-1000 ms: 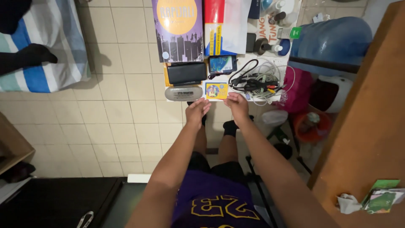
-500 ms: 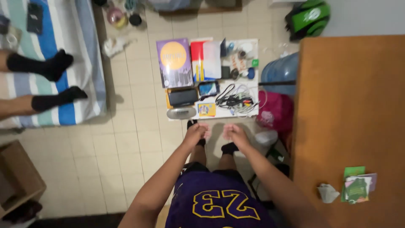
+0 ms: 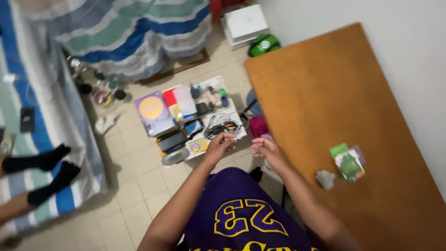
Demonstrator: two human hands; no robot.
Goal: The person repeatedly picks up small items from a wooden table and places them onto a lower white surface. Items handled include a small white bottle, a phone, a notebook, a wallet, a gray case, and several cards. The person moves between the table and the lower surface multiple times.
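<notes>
Head view: camera has pulled up and back since a second ago; the floor spread that filled the top of frame now sits small at centre. Left hand (image 3: 220, 143) and right hand (image 3: 264, 148) have lifted off the yellow card (image 3: 198, 146), now hanging mid-air above the white mat (image 3: 239, 131). Both grips loosely curled, holding nothing. Tangled cables (image 3: 221, 126) just above the left hand. Orange worktop (image 3: 334, 93) fills the right of frame.

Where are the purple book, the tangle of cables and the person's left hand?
purple book (image 3: 152, 111), head view, on its yellow circle.
tangle of cables (image 3: 222, 126), head view, middle of the bundle.
left hand (image 3: 220, 144), head view, back of the hand.
</notes>
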